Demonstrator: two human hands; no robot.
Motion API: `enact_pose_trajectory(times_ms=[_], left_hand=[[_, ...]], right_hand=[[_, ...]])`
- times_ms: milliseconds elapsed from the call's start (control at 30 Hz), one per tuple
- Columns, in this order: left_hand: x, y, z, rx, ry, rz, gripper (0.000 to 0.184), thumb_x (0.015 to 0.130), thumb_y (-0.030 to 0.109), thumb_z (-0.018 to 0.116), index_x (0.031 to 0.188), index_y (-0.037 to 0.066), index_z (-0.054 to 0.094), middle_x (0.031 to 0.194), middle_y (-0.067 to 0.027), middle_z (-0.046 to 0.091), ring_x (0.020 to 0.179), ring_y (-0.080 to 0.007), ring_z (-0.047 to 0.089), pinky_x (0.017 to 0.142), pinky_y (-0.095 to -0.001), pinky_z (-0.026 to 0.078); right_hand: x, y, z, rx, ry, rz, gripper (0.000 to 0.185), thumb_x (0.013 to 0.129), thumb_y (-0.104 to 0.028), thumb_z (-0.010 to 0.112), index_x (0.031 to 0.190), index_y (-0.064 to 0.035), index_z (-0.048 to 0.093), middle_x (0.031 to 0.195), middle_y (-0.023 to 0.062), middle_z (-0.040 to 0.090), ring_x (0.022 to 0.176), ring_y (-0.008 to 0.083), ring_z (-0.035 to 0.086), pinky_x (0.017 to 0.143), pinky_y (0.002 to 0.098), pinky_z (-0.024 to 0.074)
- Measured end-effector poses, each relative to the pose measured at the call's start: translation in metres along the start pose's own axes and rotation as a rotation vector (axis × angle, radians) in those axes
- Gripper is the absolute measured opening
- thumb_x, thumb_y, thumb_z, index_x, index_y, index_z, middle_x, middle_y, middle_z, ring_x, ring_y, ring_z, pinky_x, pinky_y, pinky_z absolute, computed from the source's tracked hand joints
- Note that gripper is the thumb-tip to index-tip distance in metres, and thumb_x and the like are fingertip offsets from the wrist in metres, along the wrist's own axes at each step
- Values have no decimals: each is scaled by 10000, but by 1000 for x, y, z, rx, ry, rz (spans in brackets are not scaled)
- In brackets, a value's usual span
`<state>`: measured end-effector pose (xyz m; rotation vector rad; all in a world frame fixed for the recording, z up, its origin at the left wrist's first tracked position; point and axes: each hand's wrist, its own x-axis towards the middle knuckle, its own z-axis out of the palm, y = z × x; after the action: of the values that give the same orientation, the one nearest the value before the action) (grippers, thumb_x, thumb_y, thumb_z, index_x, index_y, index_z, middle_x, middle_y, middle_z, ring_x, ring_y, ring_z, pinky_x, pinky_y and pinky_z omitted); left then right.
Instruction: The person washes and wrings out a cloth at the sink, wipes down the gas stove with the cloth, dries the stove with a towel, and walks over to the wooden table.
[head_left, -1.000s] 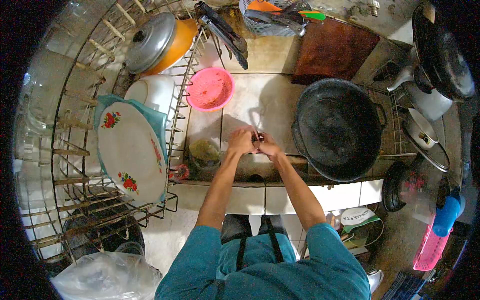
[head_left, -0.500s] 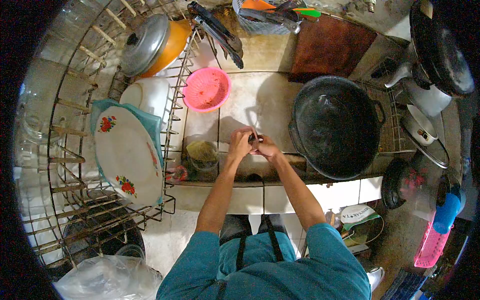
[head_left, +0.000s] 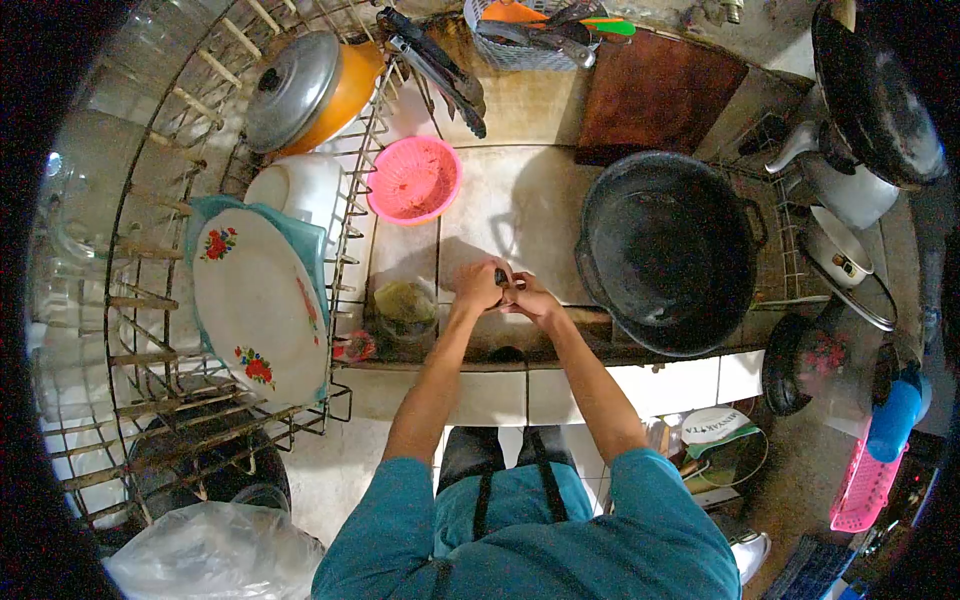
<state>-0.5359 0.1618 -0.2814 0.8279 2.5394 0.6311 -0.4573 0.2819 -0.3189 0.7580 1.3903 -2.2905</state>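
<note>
The left hand and right hand meet low over the tiled desk, fingers curled narrow around a small dark piece held between them, close to the front edge. Most of it is hidden, so what it is and how the two grips divide it cannot be told. From its size it should be light, easily borne by fingertips; a pinch from both sides, thumbs against forefingers, looks the surest hold, though whether it is stiff or soft, dry or slippery, is not shown. Left of the hands lies a rounded, yellowish-green bundle, apparently in thin clear plastic, likely soft and crinkly. Beyond it sits a pink bowl, ridged, thin-walled plastic with small reddish bits inside, probably light and springy at the rim. To the right, a broad black basin with side lugs has a dark, faintly glossy inside and looks the bulkiest thing here, best lifted by both lugs. The oval plate, white with red flowers, leans in a rusty wire rack; smooth and hard, it may chip.
</note>
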Motion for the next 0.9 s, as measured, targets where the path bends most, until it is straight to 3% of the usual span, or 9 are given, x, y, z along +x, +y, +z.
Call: enact_pose_trajectory(times_ms=[67,100,200,367,467,500,667,767,900], left_hand=[[1,-19,1,-201,-70,222,365,607,230,776,944,152,661,945,-155,647,924,-347,614,833,-411,486],[-5,-24,-2,-224,-111,137,506,667,267,774,1127,160,590,1037,-157,637,1000,-334,598,853,-395,481],[-19,-34,-16,-465,-146,-104,621,701,321,779,1237,139,524,1095,-130,635,1031,-284,595,869,-374,469],[-1,-79,8,-1364,129,-524,604,657,267,825,1152,43,562,917,-78,671,762,-187,659,666,-314,535],[-4,-69,4,-1649,256,-569,521,662,183,822,1077,37,543,873,-100,659,771,-208,658,602,-317,553],[-6,-68,8,-1789,233,-513,440,684,62,767,1038,55,505,862,-118,648,752,-223,655,554,-328,560],[20,-95,72,-1875,404,-472,315,728,-37,608,1012,40,495,898,-138,610,733,-260,644,531,-351,547],[17,-94,71,-1779,444,-654,207,778,-13,564,982,20,550,999,-138,607,801,-230,635,563,-373,542],[11,-47,50,-1674,342,-542,211,800,68,628,1000,9,600,827,-76,615,725,-214,622,608,-354,526]], right_hand=[[-3,3,-7,-16,-3,31,625,788,-53,640,1293,64,292,989,144,548,872,226,610,752,368,564],[-5,1,-8,2,0,70,618,788,-49,635,1293,59,295,991,141,549,881,226,607,762,368,562],[-25,-9,-10,39,-21,33,595,788,-40,617,1290,39,306,1001,136,550,864,223,604,751,366,564],[16,28,-51,-82,125,-67,547,771,-26,602,1249,17,340,1033,118,537,826,209,592,691,347,554],[-10,9,-34,-78,233,-168,465,757,-66,601,1198,-29,460,1013,86,586,871,183,588,699,330,531],[-24,-3,-23,-58,286,-211,434,753,-87,601,1177,-50,518,1002,71,612,896,172,588,707,324,521],[1,9,-32,-357,346,-680,538,692,-19,640,1182,-11,419,1039,112,571,944,211,572,810,343,501],[-12,-1,-18,-506,487,-646,598,670,6,670,1190,14,375,1072,140,545,983,246,562,868,342,476],[-60,-42,20,-798,603,-785,631,649,-19,718,1189,21,395,1106,199,524,1007,334,565,883,379,469]])
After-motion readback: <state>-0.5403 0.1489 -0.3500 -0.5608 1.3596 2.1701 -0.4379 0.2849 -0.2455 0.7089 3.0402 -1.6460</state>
